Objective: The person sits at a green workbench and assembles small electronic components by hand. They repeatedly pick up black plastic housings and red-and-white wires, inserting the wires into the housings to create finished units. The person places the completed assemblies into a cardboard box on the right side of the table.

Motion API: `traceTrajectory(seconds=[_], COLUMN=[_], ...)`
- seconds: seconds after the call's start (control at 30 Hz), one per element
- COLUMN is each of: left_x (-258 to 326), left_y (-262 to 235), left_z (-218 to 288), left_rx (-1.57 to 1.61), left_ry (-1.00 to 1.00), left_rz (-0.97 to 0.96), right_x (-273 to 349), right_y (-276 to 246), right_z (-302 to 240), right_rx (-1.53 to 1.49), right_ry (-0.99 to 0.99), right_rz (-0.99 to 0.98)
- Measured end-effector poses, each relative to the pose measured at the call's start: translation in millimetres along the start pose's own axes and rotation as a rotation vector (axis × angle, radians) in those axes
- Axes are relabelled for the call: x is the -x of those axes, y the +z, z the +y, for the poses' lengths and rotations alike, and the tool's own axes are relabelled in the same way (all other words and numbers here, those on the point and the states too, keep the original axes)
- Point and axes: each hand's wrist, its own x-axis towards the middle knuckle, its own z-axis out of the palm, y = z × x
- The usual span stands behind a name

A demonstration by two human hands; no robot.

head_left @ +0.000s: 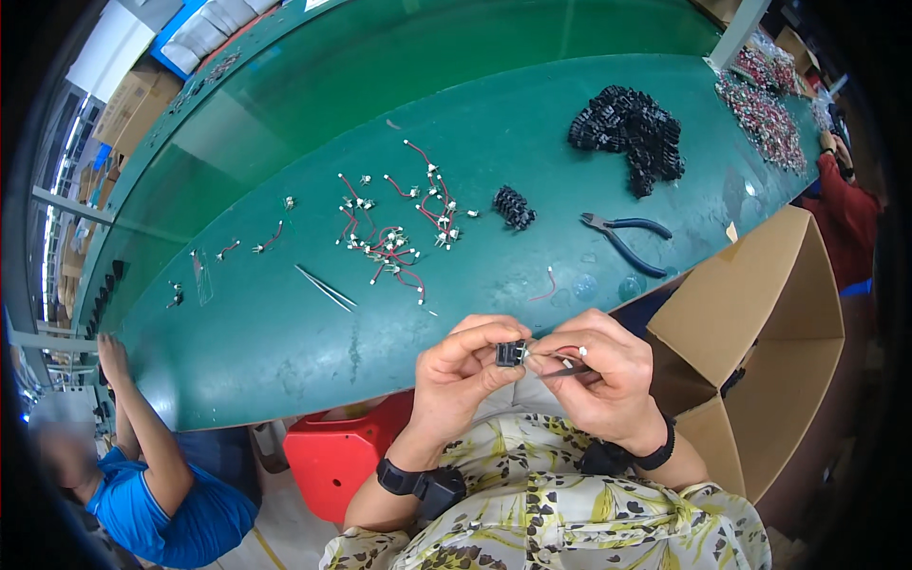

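My left hand [454,375], fingers pinched, holds a small black plastic housing [510,353] over my lap, just off the table's front edge. My right hand [608,375] is closed on a short red wire with a white connector [582,351]. Its fingertips meet the open side of the black housing. Between the right fingers a slim dark tool [566,370] also shows, its kind unclear. Beyond the hands, a pile of red wires with white connectors [389,245] lies on the green table [237,332]. A short row of black housings [514,207] sits to its right.
Cutting pliers [632,237] with blue handles and metal tweezers [325,288] lie on the table. Farther off are a heap of black housings [627,133] and many bundled wires [760,119]. An open cardboard box [788,342] stands right, a red stool [337,456] left. Co-workers sit at both sides.
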Motion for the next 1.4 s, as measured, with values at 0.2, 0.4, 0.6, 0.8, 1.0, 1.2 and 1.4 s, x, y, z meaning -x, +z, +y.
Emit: traceTrajectory(seconds=[0.2,0.4,0.6,0.8,1.0,1.2,1.4], left_x=[2.3,1.5,6.1,5.2,3.1,9.4,10.5], left_y=[-5.6,-3.2,-2.0,-11.8,-2.6,2.0,9.7], left_z=[5.6,6.1,4.7,3.4,6.5,12.9,30.0], left_rx=[-0.078,0.218,0.363,0.404,0.364,0.459,0.506], left_ry=[-0.105,-0.263,-0.321,-0.384,-0.394,-0.432,-0.47], left_rz=[-0.017,-0.014,-0.001,-0.025,0.031,0.151,0.135], right_x=[2.4,2.3,-0.1,-0.8,-13.5,-14.2,-16.3], right_y=[2.5,2.7,5.5,4.0,-10.5,-17.1,-21.2], right_z=[5.8,6.1,11.6,18.4,16.3,9.2,-1.8], right_rx=[0.035,0.126,0.108,-0.063,-0.081,0.201,0.349], right_ry=[-0.019,-0.117,-0.211,-0.07,-0.011,-0.205,-0.251], right_rz=[-0.036,0.005,0.014,-0.074,-0.252,-0.217,-0.323])
